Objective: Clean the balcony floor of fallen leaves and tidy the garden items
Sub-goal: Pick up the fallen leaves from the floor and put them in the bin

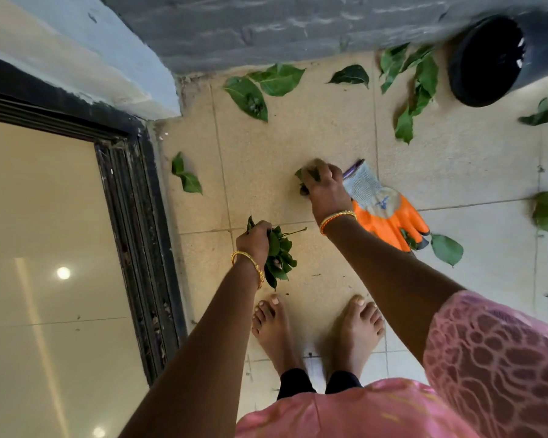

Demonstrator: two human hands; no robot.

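Green leaves lie scattered over the beige balcony tiles (266, 159). My left hand (255, 240) grips a bunch of picked-up leaves (279, 257) just above my feet. Farther out, my right hand (323, 184) is down at the floor with its fingers curled round a leaf (302, 177). An orange and grey garden glove (389, 216) lies flat beside my right wrist. Loose leaves remain by the wall (250, 96), near the door frame (187, 178), beside the pot (421, 86) and next to the glove (446, 249).
A black plant pot (487, 61) lies on its side at the top right against the grey wall (266, 26). A dark sliding-door track (146, 235) runs along the left. My bare feet (317, 330) stand on the tiles.
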